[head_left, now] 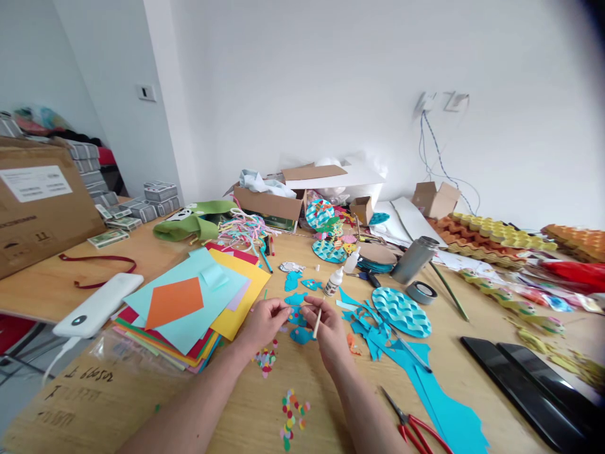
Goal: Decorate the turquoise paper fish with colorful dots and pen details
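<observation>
My left hand point(268, 320) is closed in a pinch, its fingertips meeting those of my right hand. What it pinches is too small to make out. My right hand point(327, 328) grips a thin pale wooden stick point(317, 323), which slants down towards me. Under and between the hands lie blue paper fish cutouts point(300, 335), some with coloured dots. Just beyond, a small white glue bottle point(333, 282) stands upright, with a second white bottle point(352, 260) behind it. Nearer me are loose paper dots point(265, 360) and another scatter of coloured dots point(293, 416).
Coloured paper sheets point(184, 309) and a white power bank point(98, 305) lie left. On the right are blue paper scraps point(439, 391), a wavy blue disc point(401, 311), red-handled scissors point(411, 425), a metal flask point(416, 258), tape point(422, 292) and black phones point(515, 391).
</observation>
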